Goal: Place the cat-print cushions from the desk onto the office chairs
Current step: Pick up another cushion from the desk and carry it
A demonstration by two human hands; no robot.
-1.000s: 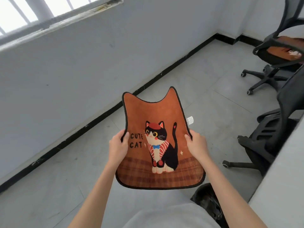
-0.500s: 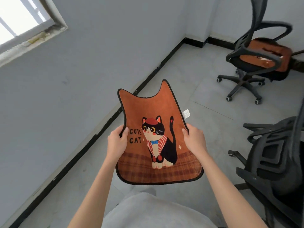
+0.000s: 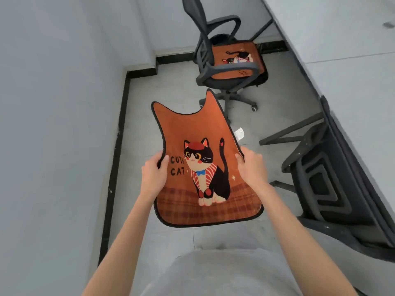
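I hold an orange cat-print cushion [image 3: 192, 133] flat in front of me, its two ear-shaped corners pointing away. My left hand [image 3: 153, 175] grips its left edge and my right hand [image 3: 252, 168] grips its right edge. Ahead stands a black office chair [image 3: 215, 60] with a second cat-print cushion [image 3: 233, 60] lying on its seat. Another black office chair [image 3: 320, 184] stands close on my right, its back toward me and its seat hidden.
A grey wall [image 3: 53, 103] with a black skirting strip [image 3: 115, 159] runs along my left. The grey desk [image 3: 342, 50] stretches along the right side. Grey tiled floor [image 3: 166, 86] lies between wall and chairs.
My view has swung to the right: the window has left the frame, the far chair with its cushion now sits straight ahead, and the near chair is closer. Both hands keep their hold.
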